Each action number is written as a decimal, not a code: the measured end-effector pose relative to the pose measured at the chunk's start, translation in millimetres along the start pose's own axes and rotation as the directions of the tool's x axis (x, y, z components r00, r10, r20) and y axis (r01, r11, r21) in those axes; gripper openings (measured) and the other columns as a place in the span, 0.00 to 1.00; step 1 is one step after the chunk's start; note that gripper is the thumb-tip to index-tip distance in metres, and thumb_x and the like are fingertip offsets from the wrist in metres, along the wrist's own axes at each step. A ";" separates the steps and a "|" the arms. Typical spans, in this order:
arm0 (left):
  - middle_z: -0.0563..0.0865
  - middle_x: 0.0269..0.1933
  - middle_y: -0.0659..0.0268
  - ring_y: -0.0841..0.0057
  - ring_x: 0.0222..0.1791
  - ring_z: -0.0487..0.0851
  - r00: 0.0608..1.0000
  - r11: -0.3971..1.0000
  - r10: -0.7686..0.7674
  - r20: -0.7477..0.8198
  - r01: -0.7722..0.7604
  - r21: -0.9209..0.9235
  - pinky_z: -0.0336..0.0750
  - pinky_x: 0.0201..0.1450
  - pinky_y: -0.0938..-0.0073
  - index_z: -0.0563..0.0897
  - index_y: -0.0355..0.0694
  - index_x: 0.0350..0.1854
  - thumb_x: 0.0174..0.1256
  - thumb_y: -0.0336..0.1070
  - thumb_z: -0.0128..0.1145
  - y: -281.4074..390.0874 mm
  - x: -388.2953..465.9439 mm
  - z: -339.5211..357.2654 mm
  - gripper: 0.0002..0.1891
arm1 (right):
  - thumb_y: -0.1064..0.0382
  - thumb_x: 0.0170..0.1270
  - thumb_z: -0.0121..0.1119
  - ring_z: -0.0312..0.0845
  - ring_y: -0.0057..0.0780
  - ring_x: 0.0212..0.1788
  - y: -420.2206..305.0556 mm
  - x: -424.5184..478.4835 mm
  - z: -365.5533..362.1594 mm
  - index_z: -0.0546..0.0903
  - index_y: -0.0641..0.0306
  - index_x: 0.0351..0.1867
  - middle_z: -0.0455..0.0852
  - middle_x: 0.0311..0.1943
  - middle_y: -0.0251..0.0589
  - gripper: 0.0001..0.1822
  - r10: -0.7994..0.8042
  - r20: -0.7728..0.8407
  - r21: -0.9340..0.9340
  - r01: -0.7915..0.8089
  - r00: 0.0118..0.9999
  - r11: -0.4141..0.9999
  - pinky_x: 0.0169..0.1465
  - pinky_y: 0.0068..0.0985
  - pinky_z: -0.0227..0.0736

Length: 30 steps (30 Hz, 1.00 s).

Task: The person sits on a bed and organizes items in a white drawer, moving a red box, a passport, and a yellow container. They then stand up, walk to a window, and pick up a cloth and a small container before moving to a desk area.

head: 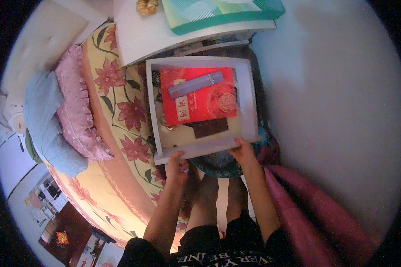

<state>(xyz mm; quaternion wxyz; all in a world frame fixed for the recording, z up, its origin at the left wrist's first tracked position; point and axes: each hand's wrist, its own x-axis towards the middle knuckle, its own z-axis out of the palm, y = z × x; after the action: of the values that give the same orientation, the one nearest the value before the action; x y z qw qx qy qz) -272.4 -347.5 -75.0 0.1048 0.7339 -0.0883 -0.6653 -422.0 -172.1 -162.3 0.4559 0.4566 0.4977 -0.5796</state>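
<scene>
Both my hands hold a white drawer (200,147) by its front panel. My left hand (177,167) grips the panel near its left corner, and my right hand (243,151) grips it toward the right end. Inside lies a red folder or box (200,110) with printed characters and a round gold emblem. A narrow purple-grey box (195,85) rests aslant on top of it. Nearer the front, a dark brown flat item (210,127) lies on the drawer's bottom. Other small things under the red one are partly hidden.
A white cabinet top (143,36) beyond the drawer bears a green patterned box (227,20) and a tan scrunchie (147,7). At left is a bed with a floral sheet (110,78), a pink pillow (75,103) and blue cloth (48,120). A plain wall (337,116) and pink curtain (304,213) flank the right.
</scene>
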 end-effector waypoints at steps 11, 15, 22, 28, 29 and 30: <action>0.72 0.23 0.71 0.85 0.14 0.63 0.956 0.973 -0.143 0.255 0.183 -0.142 0.54 0.12 0.88 0.70 0.42 0.33 0.51 0.31 0.57 9.8 38.9 33.1 0.09 | 0.65 0.51 0.60 0.77 0.39 0.44 -64.0 -29.5 55.4 0.72 0.68 0.50 0.77 0.44 0.45 0.23 -0.430 -0.106 -0.213 0.402 0.897 0.891 0.40 0.37 0.80; 0.70 0.20 0.71 0.85 0.13 0.65 0.983 0.983 -0.121 0.138 0.138 -0.119 0.57 0.12 0.87 0.69 0.42 0.30 0.52 0.30 0.57 25.8 31.0 41.4 0.09 | 0.65 0.50 0.61 0.76 0.38 0.45 -56.7 -39.0 72.4 0.72 0.68 0.51 0.76 0.45 0.44 0.24 -0.429 -0.149 -0.179 0.402 0.891 0.898 0.41 0.36 0.80; 0.69 0.20 0.70 0.84 0.13 0.64 0.951 0.952 -0.128 0.282 0.197 -0.232 0.55 0.10 0.86 0.67 0.43 0.31 0.53 0.29 0.55 19.7 73.3 61.6 0.09 | 0.65 0.49 0.62 0.76 0.37 0.45 -80.0 -0.3 81.2 0.71 0.67 0.52 0.76 0.47 0.43 0.26 -0.443 -0.083 -0.204 0.420 0.892 0.884 0.41 0.34 0.81; 0.70 0.21 0.69 0.82 0.13 0.65 0.934 0.950 -0.158 0.321 0.232 -0.208 0.54 0.10 0.86 0.67 0.45 0.30 0.54 0.30 0.53 31.0 112.2 76.8 0.07 | 0.67 0.51 0.60 0.76 0.37 0.45 -97.7 14.3 111.0 0.69 0.66 0.53 0.76 0.47 0.43 0.25 -0.469 -0.085 -0.159 0.452 0.879 0.878 0.36 0.33 0.82; 0.70 0.21 0.69 0.82 0.13 0.65 0.929 0.952 -0.164 0.331 0.236 -0.192 0.54 0.10 0.86 0.67 0.45 0.30 0.54 0.30 0.53 31.1 119.9 72.9 0.07 | 0.66 0.50 0.59 0.75 0.36 0.46 -95.0 15.5 111.6 0.71 0.67 0.52 0.76 0.47 0.42 0.24 -0.460 -0.081 -0.168 0.442 0.884 0.881 0.37 0.32 0.82; 0.70 0.21 0.69 0.82 0.13 0.65 0.909 0.938 -0.195 0.368 0.282 -0.200 0.54 0.10 0.86 0.68 0.45 0.30 0.53 0.30 0.54 30.5 121.8 70.3 0.07 | 0.66 0.50 0.59 0.75 0.36 0.46 -93.9 17.9 109.4 0.71 0.67 0.52 0.76 0.47 0.42 0.25 -0.463 -0.076 -0.177 0.445 0.883 0.878 0.36 0.32 0.82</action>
<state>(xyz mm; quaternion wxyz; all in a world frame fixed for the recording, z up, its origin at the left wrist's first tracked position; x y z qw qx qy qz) -330.0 -412.2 -189.9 0.0962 0.5932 0.0700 -0.7962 -525.6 -273.7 -155.1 0.3112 0.3233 0.6600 -0.6025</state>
